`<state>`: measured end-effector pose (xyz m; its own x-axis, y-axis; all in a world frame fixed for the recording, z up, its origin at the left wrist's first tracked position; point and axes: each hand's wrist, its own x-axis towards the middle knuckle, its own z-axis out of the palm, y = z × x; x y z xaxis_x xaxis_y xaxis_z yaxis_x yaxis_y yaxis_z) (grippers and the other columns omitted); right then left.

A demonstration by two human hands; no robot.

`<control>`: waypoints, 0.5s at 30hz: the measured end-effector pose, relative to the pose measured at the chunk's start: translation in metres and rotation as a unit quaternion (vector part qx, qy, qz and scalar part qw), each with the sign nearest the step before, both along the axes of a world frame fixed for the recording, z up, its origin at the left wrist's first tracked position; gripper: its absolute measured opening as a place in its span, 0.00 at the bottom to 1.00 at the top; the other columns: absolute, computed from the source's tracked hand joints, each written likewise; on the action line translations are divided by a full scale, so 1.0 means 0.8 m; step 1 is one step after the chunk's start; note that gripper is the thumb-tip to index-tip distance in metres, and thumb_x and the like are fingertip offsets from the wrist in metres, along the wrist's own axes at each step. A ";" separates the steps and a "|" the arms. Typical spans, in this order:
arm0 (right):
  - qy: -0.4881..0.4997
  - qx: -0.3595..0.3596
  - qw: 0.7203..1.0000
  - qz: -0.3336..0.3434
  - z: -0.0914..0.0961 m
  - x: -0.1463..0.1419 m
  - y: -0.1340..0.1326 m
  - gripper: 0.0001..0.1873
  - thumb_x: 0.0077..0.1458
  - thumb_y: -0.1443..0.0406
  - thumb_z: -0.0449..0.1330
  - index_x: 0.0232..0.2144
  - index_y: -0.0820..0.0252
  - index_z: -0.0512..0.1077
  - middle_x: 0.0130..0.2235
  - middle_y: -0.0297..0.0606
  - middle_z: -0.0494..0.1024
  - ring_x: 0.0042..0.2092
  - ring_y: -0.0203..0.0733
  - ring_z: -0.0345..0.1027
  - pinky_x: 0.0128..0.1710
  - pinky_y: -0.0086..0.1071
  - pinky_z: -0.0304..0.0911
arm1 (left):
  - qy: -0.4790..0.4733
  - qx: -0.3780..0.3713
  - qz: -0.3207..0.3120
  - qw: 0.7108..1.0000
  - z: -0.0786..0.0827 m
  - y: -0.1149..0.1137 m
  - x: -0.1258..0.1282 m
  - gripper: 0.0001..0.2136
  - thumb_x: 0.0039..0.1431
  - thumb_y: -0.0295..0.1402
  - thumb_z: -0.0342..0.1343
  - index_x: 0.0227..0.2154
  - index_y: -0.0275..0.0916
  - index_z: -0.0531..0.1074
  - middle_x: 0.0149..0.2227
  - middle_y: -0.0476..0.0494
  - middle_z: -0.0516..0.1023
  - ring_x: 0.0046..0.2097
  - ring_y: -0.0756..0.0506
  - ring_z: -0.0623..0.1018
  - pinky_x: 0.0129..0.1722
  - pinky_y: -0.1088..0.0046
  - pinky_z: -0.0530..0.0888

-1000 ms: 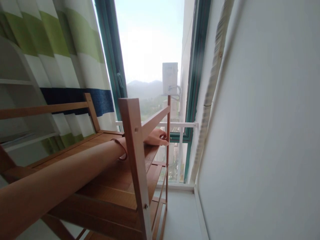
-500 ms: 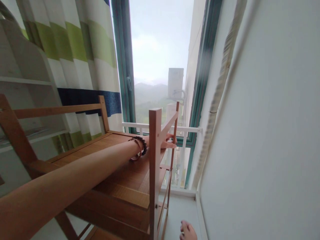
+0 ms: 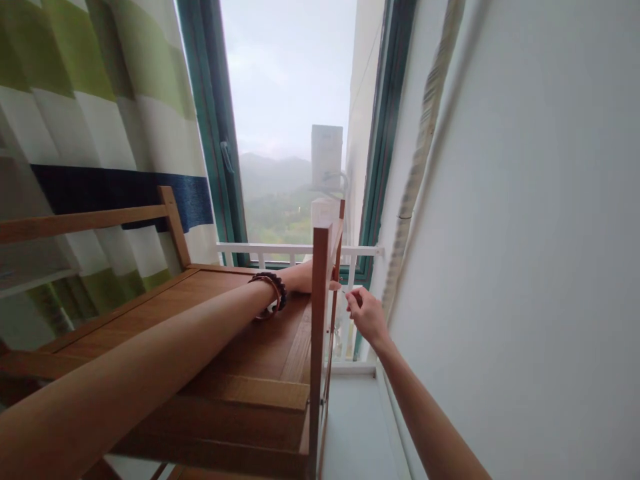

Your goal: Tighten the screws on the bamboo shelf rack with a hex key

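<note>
A brown wooden shelf rack (image 3: 260,327) stands before me, its slatted side frame on the right. My left hand (image 3: 300,277), with beaded and ring bracelets (image 3: 273,293) at the wrist, reaches across the top board. The front post (image 3: 320,320) hides part of this hand; its fingers are closed at the far post (image 3: 339,250) of the side frame. Just right of that post, outside the frame, my right hand (image 3: 367,312) is closed in a pinch. A small thin dark piece, pin-like, pokes from its fingertips toward the post; its exact kind is too small to tell.
Behind the rack are a green-framed window (image 3: 220,133) and a white railing (image 3: 280,249). A striped curtain (image 3: 115,120) hangs at the left. A white wall (image 3: 525,233) with a wrapped pipe (image 3: 417,160) bounds the right, close to my right arm.
My right hand has risen from low by the white ledge to the far post. My left hand stays at that post. The view has shifted, so the rack's left part leaves the picture.
</note>
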<state>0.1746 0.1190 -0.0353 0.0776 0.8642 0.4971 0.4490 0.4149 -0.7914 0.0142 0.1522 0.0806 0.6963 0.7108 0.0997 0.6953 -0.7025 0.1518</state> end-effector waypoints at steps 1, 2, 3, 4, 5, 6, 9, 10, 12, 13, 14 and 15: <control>-0.025 -0.004 1.000 -0.008 -0.004 -0.003 0.002 0.11 0.55 0.60 0.51 0.28 0.60 0.67 0.22 0.34 0.70 0.24 0.36 0.63 0.26 0.28 0.57 | 0.000 0.000 -0.007 1.000 0.000 0.001 0.000 0.15 0.53 0.42 0.48 0.36 0.37 0.71 0.36 0.44 0.75 0.36 0.47 0.72 0.36 0.76 0.65; -0.046 -0.013 0.999 -0.020 -0.010 -0.006 0.004 0.09 0.54 0.62 0.52 0.27 0.60 0.68 0.22 0.34 0.70 0.25 0.36 0.63 0.27 0.29 0.56 | -0.002 -0.001 -0.010 1.000 -0.001 0.003 0.000 0.16 0.53 0.42 0.47 0.37 0.37 0.71 0.36 0.45 0.75 0.36 0.47 0.72 0.37 0.76 0.65; -0.064 -0.025 0.997 -0.029 -0.017 -0.008 0.005 0.07 0.52 0.64 0.54 0.25 0.59 0.68 0.23 0.35 0.71 0.26 0.37 0.64 0.28 0.29 0.55 | -0.003 -0.002 -0.007 1.000 -0.002 0.005 -0.001 0.17 0.53 0.43 0.47 0.37 0.37 0.71 0.36 0.45 0.75 0.35 0.47 0.71 0.36 0.76 0.65; -0.080 -0.038 0.995 -0.036 -0.024 -0.010 0.005 0.06 0.50 0.65 0.56 0.23 0.59 0.68 0.23 0.36 0.72 0.27 0.37 0.64 0.28 0.28 0.54 | 0.000 -0.004 -0.002 1.000 -0.002 0.007 -0.001 0.18 0.53 0.45 0.47 0.38 0.38 0.71 0.36 0.45 0.75 0.35 0.48 0.71 0.36 0.76 0.65; -0.091 -0.052 0.994 -0.043 -0.030 -0.012 0.005 0.05 0.48 0.66 0.58 0.22 0.59 0.68 0.23 0.35 0.72 0.27 0.37 0.64 0.28 0.28 0.53 | 0.001 -0.003 0.004 1.000 -0.003 0.009 -0.001 0.19 0.53 0.45 0.46 0.39 0.38 0.71 0.34 0.46 0.74 0.34 0.48 0.71 0.35 0.76 0.64; -0.098 -0.062 0.992 -0.048 -0.035 -0.013 0.005 0.05 0.47 0.67 0.59 0.21 0.59 0.68 0.23 0.35 0.72 0.27 0.37 0.64 0.28 0.28 0.53 | 0.009 -0.003 0.010 1.000 -0.003 0.011 -0.001 0.19 0.53 0.46 0.46 0.39 0.38 0.70 0.33 0.47 0.74 0.33 0.48 0.71 0.34 0.76 0.64; -0.099 -0.073 0.991 -0.061 -0.038 -0.010 0.007 0.06 0.47 0.65 0.59 0.21 0.59 0.69 0.22 0.33 0.71 0.27 0.37 0.64 0.29 0.28 0.54 | 0.026 -0.006 0.013 1.000 -0.001 0.010 0.001 0.19 0.53 0.46 0.46 0.38 0.38 0.70 0.30 0.48 0.72 0.31 0.48 0.70 0.32 0.76 0.64; -0.093 -0.069 0.991 -0.066 -0.035 -0.007 0.008 0.06 0.48 0.64 0.58 0.22 0.59 0.69 0.22 0.33 0.71 0.27 0.36 0.63 0.30 0.28 0.54 | 0.027 -0.006 0.010 1.000 0.000 0.008 0.002 0.18 0.53 0.45 0.46 0.37 0.38 0.70 0.29 0.48 0.72 0.31 0.49 0.70 0.32 0.76 0.64; -0.074 -0.056 0.993 -0.078 -0.024 -0.002 0.009 0.08 0.51 0.62 0.55 0.25 0.60 0.70 0.23 0.34 0.71 0.27 0.36 0.63 0.30 0.29 0.55 | 0.031 -0.004 0.007 0.999 0.002 0.003 0.004 0.17 0.52 0.44 0.47 0.36 0.37 0.70 0.29 0.48 0.72 0.31 0.49 0.70 0.32 0.76 0.64; -0.063 -0.046 0.993 -0.086 -0.017 0.001 0.010 0.09 0.53 0.62 0.52 0.28 0.61 0.69 0.25 0.35 0.72 0.28 0.37 0.64 0.31 0.29 0.56 | 0.031 -0.001 0.007 0.999 0.003 0.001 0.005 0.16 0.52 0.43 0.47 0.36 0.37 0.70 0.29 0.48 0.72 0.31 0.49 0.70 0.32 0.76 0.64; -0.051 -0.037 0.994 -0.093 -0.011 0.003 0.011 0.11 0.54 0.62 0.50 0.30 0.62 0.69 0.27 0.37 0.72 0.29 0.37 0.64 0.31 0.29 0.57 | 0.029 0.003 0.009 1.000 0.003 -0.001 0.005 0.16 0.52 0.43 0.47 0.36 0.37 0.70 0.30 0.48 0.72 0.32 0.49 0.70 0.33 0.76 0.64; -0.039 -0.027 0.994 -0.096 -0.004 0.004 0.011 0.12 0.55 0.62 0.47 0.32 0.63 0.68 0.29 0.38 0.72 0.30 0.38 0.64 0.32 0.30 0.57 | 0.022 0.005 0.007 1.000 0.003 -0.002 0.005 0.16 0.51 0.43 0.48 0.36 0.37 0.70 0.31 0.48 0.73 0.32 0.48 0.70 0.33 0.76 0.64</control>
